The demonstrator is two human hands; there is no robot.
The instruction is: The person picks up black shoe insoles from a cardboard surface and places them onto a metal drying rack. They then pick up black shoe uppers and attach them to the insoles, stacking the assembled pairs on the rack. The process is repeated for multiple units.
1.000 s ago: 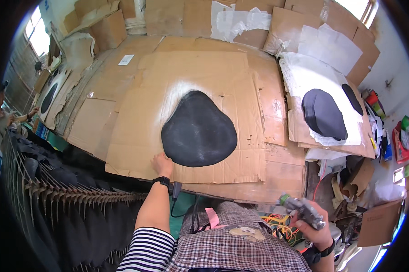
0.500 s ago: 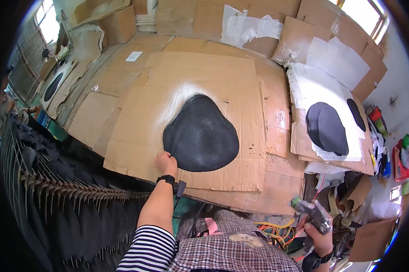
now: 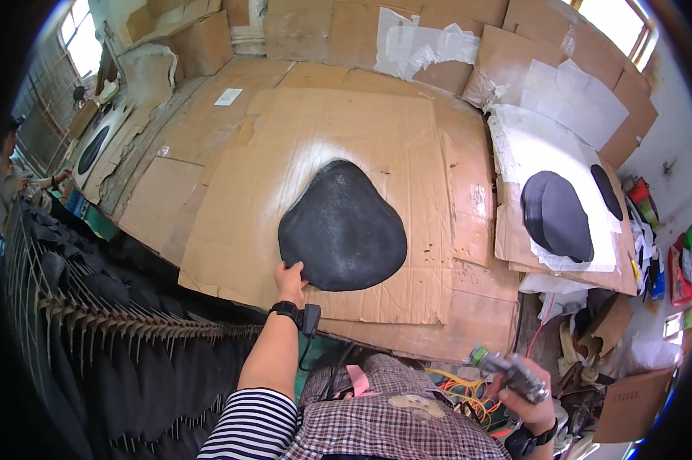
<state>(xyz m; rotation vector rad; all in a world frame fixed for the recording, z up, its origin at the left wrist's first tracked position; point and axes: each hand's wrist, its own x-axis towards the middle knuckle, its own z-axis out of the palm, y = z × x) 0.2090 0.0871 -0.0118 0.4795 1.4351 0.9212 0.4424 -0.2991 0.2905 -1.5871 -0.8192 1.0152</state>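
A black rounded-triangular sheet (image 3: pixel 344 226) lies flat on a cardboard sheet in the middle of the table. My left hand (image 3: pixel 290 280) is closed on its lower-left edge, thumb and fingers pinching the rim. In my right hand (image 3: pixel 531 399) is a metal spray gun (image 3: pixel 514 374) with a green-ringed front end. It is held low at the right, off the table's near edge, its front end turned up and to the left. A red hose (image 3: pixel 540 330) shows close behind it. The fingers around its handle are partly hidden.
The cardboard sheet (image 3: pixel 231 222) has a whitish coated patch near the black piece. On a side board (image 3: pixel 614 276) at the right lie stacked black oval pieces (image 3: pixel 557 217). Racks of hanging black pieces (image 3: pixel 162 383) stand at the left. Another person (image 3: pixel 16 176) is at the far left.
My right hand has brought the spray gun a little leftward and down. My left hand stays at the sheet's edge with its fingers slightly shifted. The person at the far left has moved into fuller view.
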